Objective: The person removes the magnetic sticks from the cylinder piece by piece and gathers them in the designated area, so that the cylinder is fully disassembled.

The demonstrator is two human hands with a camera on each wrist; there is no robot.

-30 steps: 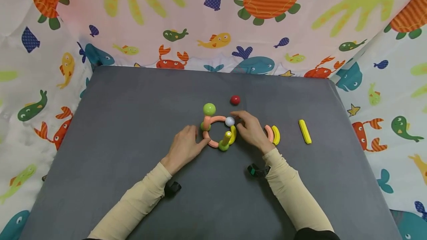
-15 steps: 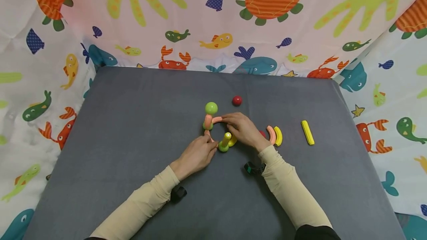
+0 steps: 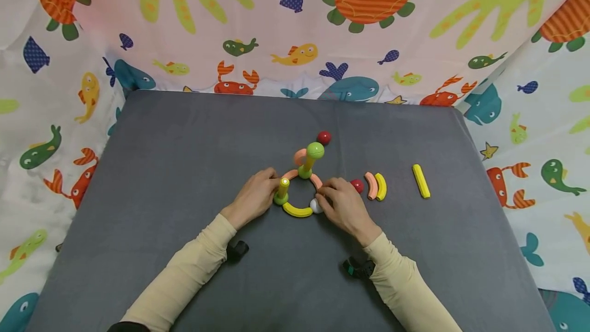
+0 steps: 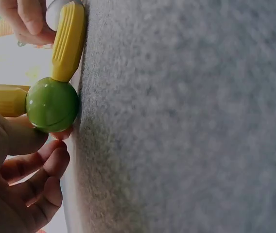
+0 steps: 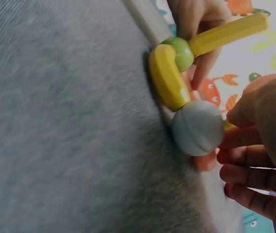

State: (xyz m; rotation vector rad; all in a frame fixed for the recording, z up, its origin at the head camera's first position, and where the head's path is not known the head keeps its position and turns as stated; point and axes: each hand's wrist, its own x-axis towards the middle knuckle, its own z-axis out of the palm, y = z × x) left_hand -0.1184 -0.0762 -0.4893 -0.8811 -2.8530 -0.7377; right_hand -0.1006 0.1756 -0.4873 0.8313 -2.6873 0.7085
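Observation:
A ring of toy rods and balls lies on the table between my hands. Its front is a yellow curved rod (image 3: 297, 211), joining a green ball (image 3: 280, 200) to a pale grey ball (image 5: 196, 128). A yellow rod (image 5: 230, 35) stands on that green ball. At the back another upright yellow rod bears a green ball (image 3: 315, 150), beside a raised pink curved rod (image 3: 300, 156). My left hand (image 3: 253, 193) pinches the ring's left side, close by the green ball. My right hand (image 3: 344, 204) pinches its right side at a pink curved rod (image 3: 316, 180), near the grey ball.
One red ball (image 3: 324, 138) lies behind the ring and another red ball (image 3: 357, 185) beside my right hand. Farther right are a pink curved rod (image 3: 371, 186), a yellow curved rod (image 3: 380, 187) and a straight yellow rod (image 3: 421, 181). A patterned cloth (image 3: 267, 24) surrounds the grey table (image 3: 193, 142).
The ring has turned clockwise: the grey ball came from back right to front right, the front upright rod moved left, and the green-topped part moved to the back. Both hands shifted their hold.

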